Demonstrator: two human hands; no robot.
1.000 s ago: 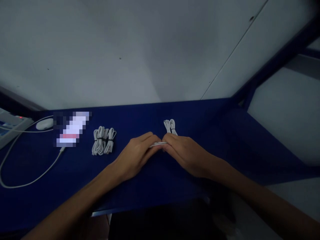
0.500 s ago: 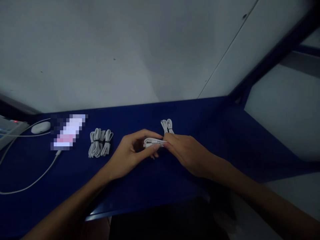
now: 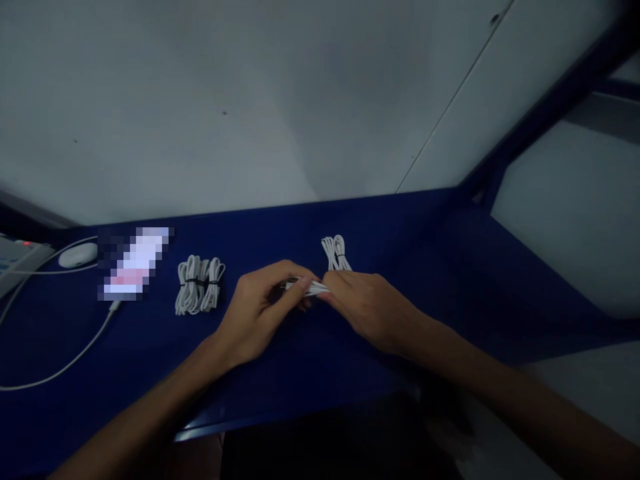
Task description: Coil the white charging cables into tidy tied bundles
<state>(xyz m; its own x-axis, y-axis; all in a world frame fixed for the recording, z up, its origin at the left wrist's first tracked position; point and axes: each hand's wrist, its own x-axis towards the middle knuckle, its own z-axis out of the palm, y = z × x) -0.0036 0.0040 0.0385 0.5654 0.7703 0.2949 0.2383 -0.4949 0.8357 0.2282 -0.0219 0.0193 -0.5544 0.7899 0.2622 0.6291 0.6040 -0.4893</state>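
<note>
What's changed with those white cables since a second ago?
The left grip has shifted slightly left from the right grip, showing more of the white cable between them; both still hold it. The tied bundles and pixelated device stayed put on the blue table.

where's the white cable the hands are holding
Near the head view's centre, the white cable is held by the left hand and right hand, just below a black-tied cable bundle.

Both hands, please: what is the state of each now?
Left hand: closed, holding the folded white cable.
Right hand: closed, holding the same cable.
</note>
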